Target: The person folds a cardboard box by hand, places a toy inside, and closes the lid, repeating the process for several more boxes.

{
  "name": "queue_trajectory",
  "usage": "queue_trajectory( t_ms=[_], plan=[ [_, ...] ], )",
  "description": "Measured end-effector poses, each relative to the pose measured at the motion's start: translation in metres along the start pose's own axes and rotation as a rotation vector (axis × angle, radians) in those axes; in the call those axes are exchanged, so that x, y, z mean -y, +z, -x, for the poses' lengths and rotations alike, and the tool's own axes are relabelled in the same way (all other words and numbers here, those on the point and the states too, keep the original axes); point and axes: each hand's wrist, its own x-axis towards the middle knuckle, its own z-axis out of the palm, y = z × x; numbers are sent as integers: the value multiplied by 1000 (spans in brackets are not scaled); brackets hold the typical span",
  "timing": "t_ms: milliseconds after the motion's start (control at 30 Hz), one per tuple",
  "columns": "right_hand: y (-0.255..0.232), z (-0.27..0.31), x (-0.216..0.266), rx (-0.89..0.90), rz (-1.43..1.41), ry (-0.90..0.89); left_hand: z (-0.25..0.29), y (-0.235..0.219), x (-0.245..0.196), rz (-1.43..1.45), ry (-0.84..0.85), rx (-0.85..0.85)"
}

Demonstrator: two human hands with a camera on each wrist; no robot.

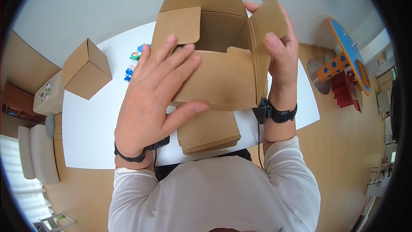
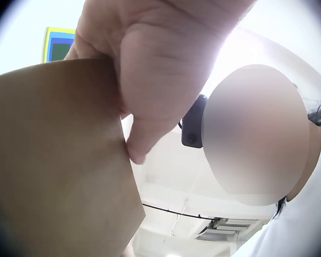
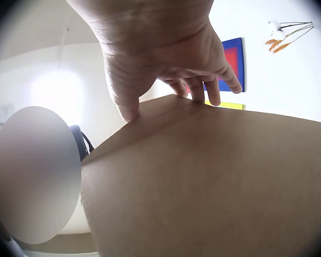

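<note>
An open cardboard box [image 1: 219, 77] is held up over the table, its lid raised and side flaps standing out. The left hand [image 1: 152, 90] lies on its left and front with straight fingers spread, the thumb along the front's lower edge. At the right side flap [image 1: 269, 17], the right hand [image 1: 284, 56] has its thumb on the near side and its fingers round behind. Cardboard fills much of the left wrist view beside the left hand [image 2: 160, 64]. In the right wrist view, thumb and fingers of the right hand [image 3: 160, 59] touch the box's edge [image 3: 203, 160].
Flat folded cardboard [image 1: 210, 131] is stacked on the white table [image 1: 90, 124] below the box. A closed cardboard box [image 1: 88, 71] stands at the left. Small figures [image 1: 129, 73] are partly behind the left hand. A blue-topped stand [image 1: 349, 51] is off to the right.
</note>
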Motion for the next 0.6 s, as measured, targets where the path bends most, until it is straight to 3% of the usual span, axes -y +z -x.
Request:
queue_trajectory(
  t_ms=[133, 333, 600],
  plan=[
    [-3, 2, -16, 73, 41, -106, -2, 1, -2, -6, 39, 47],
    [3, 1, -15, 71, 29, -88, -3, 7, -11, -18, 10, 24],
    [6, 2, -8, 112, -45, 178, 1, 6, -12, -1, 42, 34]
  ],
)
